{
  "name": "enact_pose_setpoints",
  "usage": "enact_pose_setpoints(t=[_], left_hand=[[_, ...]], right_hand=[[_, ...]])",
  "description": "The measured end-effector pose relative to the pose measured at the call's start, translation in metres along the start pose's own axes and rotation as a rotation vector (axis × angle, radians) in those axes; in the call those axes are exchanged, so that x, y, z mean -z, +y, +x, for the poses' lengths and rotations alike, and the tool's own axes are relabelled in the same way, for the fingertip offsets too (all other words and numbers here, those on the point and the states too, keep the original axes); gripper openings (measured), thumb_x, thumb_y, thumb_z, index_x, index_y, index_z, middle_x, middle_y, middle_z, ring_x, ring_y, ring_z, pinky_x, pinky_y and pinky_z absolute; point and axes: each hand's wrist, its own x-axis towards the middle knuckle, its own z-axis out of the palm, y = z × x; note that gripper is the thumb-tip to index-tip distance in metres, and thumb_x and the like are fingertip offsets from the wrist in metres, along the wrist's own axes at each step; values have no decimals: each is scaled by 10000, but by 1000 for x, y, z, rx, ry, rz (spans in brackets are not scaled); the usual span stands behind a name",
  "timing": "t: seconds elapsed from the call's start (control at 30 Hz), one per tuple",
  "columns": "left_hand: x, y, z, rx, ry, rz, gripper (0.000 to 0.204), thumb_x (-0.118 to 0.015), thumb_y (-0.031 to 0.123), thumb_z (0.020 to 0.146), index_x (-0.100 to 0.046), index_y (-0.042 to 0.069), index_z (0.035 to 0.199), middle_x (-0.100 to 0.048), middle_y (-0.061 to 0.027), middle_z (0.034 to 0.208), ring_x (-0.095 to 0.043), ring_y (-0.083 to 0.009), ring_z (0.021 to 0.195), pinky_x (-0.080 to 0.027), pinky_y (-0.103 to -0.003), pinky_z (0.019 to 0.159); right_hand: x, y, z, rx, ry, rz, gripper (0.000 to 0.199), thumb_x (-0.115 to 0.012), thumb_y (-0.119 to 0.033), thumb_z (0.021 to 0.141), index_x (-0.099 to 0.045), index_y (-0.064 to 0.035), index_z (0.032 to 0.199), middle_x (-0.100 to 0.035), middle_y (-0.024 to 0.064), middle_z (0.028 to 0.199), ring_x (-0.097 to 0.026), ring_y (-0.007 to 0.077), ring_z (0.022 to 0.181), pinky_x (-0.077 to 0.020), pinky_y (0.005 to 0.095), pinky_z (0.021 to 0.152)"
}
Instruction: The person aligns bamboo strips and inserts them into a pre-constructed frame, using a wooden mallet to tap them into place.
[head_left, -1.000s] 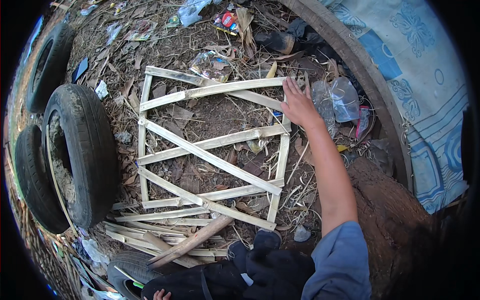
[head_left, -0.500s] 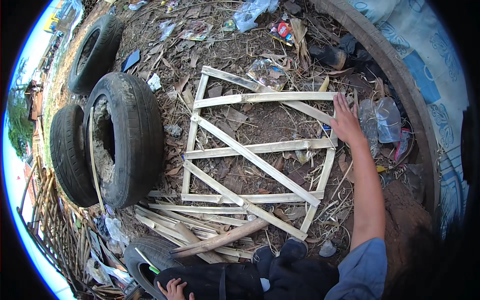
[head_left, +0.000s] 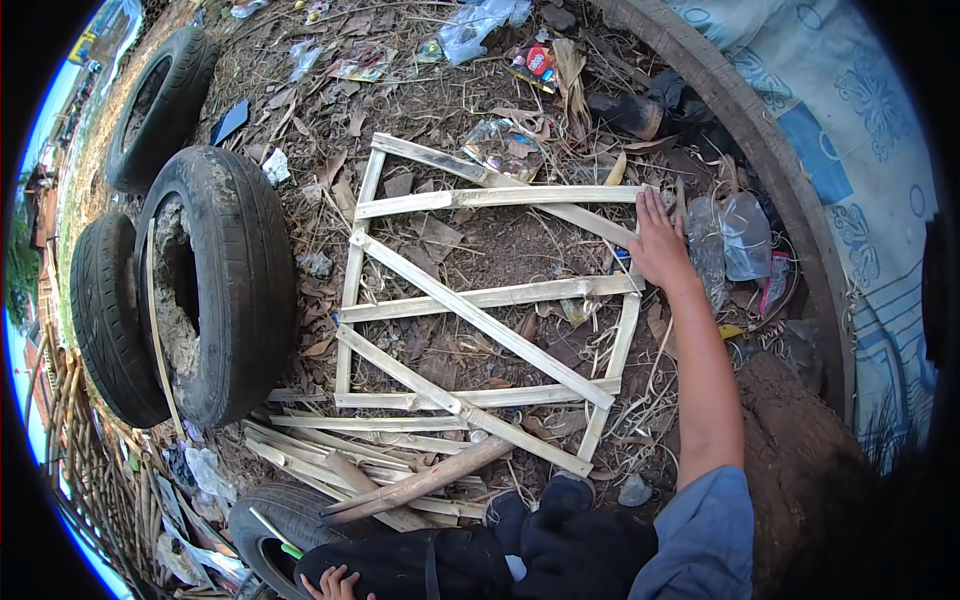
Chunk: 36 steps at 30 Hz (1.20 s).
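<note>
On the ground lies a flat lattice of split bamboo slats (head_left: 480, 298), with crosswise and slanting strips overlapping one another. My right hand (head_left: 660, 245) rests on its far right corner, fingers stretched out and side by side against the end of the upper slat. My left hand (head_left: 332, 584) lies on my dark trouser leg at the lower edge, fingers apart and nothing seen in it. Close to that hand is a thin pale strip with a green end (head_left: 291, 551); its kind is unclear.
Worn tyres stand at the left, the nearest a large black one (head_left: 240, 290). Loose bamboo slats (head_left: 370, 424) and a thick bamboo pole (head_left: 420, 482) lie before my feet. Plastic litter (head_left: 745, 235) and a curved brown rim (head_left: 765, 130) border the right side.
The whole view has shifted slightly left. My right hand keeps its place on the lattice corner, and my left hand stays on my leg.
</note>
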Motion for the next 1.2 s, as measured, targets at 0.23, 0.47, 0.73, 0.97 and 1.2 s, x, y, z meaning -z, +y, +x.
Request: enact_pose_setpoints(t=[0.23, 0.47, 0.73, 0.97, 1.2], left_hand=[[5, 7, 3, -48, 41, 10, 554, -653, 364, 811, -563, 65, 1268, -493, -159, 1364, -409, -357, 1323, -54, -685, 1124], [9, 12, 5, -53, -4, 75, 534, -654, 360, 809, -570, 78, 1255, -498, -156, 1360, -406, -355, 1331, -67, -676, 1126], [-12, -5, -3, -107, 136, 13, 501, -651, 366, 797, -592, 107, 1222, -498, -108, 1380, -393, -327, 1349, -32, -688, 1109], [-23, -8, -7, -68, 81, 52, 535, -688, 390, 757, -600, 120, 1211, -510, -77, 1379, -396, -291, 1355, -18, -695, 1115], [-25, -10, -9, -32, 38, 56, 560, -702, 405, 741, -601, 123, 1214, -513, -83, 1360, -384, -289, 1360, -2, -702, 1119]], right_hand=[[4, -5, 0, -3, 3, -4, 797, -509, -247, 865, -159, -23, 1545, -116, 141, 1631, -120, 267, 1509, -122, 579, 1187], [8, 2, -7, 80, 227, -35, 774, -514, -191, 850, -195, -35, 1538, -177, 151, 1615, -144, 292, 1501, -96, 533, 1205], [24, -86, -110, 347, 452, 340, 355, -676, -92, 750, -623, -47, 1098, -595, 130, 1157, -562, 321, 1092, -432, 434, 927], [-19, -88, -182, 308, 108, 281, 497, -794, -289, 717, -626, -60, 1125, -586, 105, 995, -547, 299, 971, -418, 398, 847], [-29, -72, -209, 298, 77, 177, 360, -775, -255, 719, -687, -56, 1006, -587, 71, 952, -540, 263, 943, -412, 383, 851]])
